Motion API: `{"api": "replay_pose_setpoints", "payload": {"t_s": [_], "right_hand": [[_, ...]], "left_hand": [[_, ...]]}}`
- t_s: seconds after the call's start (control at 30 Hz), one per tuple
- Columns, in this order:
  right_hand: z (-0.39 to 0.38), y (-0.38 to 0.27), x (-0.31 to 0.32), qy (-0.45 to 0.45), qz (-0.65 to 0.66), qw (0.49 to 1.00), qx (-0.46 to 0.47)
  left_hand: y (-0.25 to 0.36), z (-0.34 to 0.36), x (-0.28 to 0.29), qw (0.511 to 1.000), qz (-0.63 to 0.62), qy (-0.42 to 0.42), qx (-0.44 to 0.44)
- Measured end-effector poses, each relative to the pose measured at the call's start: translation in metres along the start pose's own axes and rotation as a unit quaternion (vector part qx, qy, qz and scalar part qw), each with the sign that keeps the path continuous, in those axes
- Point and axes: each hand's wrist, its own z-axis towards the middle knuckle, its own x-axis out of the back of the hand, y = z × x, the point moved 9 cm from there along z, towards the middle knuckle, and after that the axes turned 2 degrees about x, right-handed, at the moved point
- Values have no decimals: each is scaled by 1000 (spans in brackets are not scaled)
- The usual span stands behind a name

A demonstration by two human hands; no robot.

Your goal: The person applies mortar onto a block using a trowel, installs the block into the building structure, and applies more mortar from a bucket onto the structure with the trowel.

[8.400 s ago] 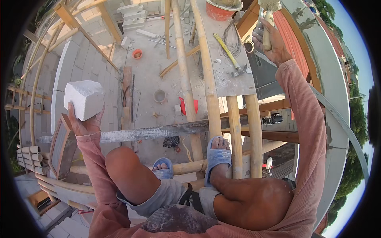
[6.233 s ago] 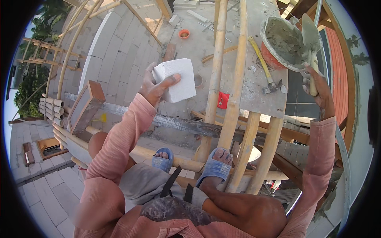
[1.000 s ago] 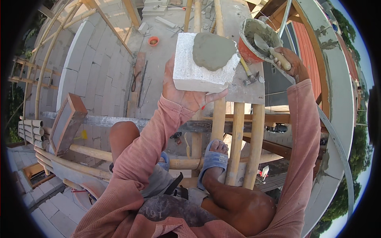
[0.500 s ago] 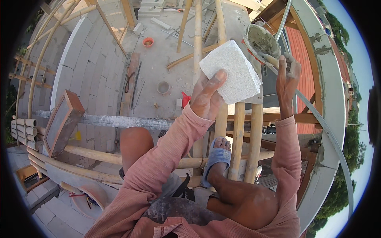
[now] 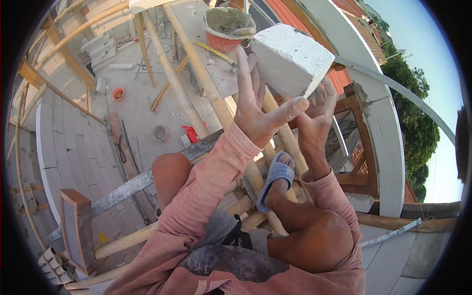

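A pale, rough-faced lightweight concrete block (image 5: pixel 293 61) is held up in front of me, tilted, between both hands. My left hand (image 5: pixel 260 105) cups its left and lower side, fingers pointing up along the edge and the thumb stretched beneath the near face. At the lower right corner, my right hand (image 5: pixel 317 120) curls its fingers against the block; part of its grip is hidden. Just beyond stands an orange bucket (image 5: pixel 221 43) holding grey mortar (image 5: pixel 223 20). A rounded tool handle (image 5: pixel 244 31) lies over its rim. Beside the bucket is a yellow-handled tool (image 5: pixel 215 52).
Bamboo poles (image 5: pixel 184 73) and a long metal-grey beam (image 5: pixel 123 191) run around my legs. My sandalled foot (image 5: pixel 279 179) rests on the poles. Lower down are a small orange tub (image 5: pixel 118 94), a grey pot (image 5: pixel 160 133) and a block wall (image 5: pixel 69 142). A concrete ledge (image 5: pixel 364 64) rises at right.
My right hand has left the tool handle at the bucket and come to the block. The block, formerly in my left hand alone, is turned differently. My view has swung right.
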Motion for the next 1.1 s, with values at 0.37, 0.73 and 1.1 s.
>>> {"api": "replay_pose_setpoints", "payload": {"t_s": [0.37, 0.73, 1.1], "right_hand": [[-32, 34, 134, 143, 441, 886, -9], [-141, 36, 321, 303, 444, 841, 65], [-373, 42, 444, 575, 376, 721, 95]], "left_hand": [[-15, -24, -1, 985, 63, -71, 145], [-29, -45, -39, 945, 216, -157, 189], [-105, -80, -41, 882, 288, -195, 317]]}}
